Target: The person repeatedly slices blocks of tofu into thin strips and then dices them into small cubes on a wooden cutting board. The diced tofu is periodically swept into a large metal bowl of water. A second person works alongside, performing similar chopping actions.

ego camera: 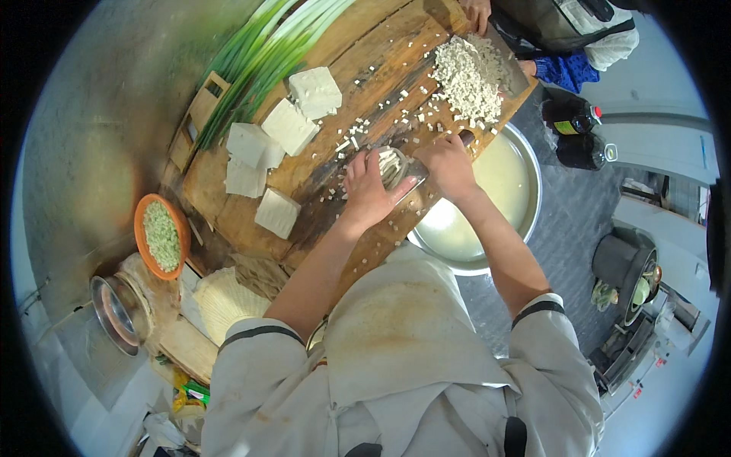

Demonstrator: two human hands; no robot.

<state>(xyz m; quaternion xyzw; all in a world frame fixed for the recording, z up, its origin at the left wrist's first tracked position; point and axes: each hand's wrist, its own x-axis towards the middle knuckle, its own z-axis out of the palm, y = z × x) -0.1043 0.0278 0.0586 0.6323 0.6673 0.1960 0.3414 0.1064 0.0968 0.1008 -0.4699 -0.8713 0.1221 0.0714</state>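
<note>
My right hand grips a cleaver by its dark handle. The broad metal blade stands against a bundle of white tofu strips on a thick wooden cutting board. My left hand spans that bundle, fingers on the far side and thumb by the blade. Left of my hands are several tofu blocks, among them a pale one nearest to me and another farther off. Small tofu cubes lie scattered over the wood.
A co-worker's hand is near a second blade beside a diced tofu heap. Scallions lie at the far left. A metal basin of cloudy liquid sits below the right edge; an orange bowl holds chopped greens.
</note>
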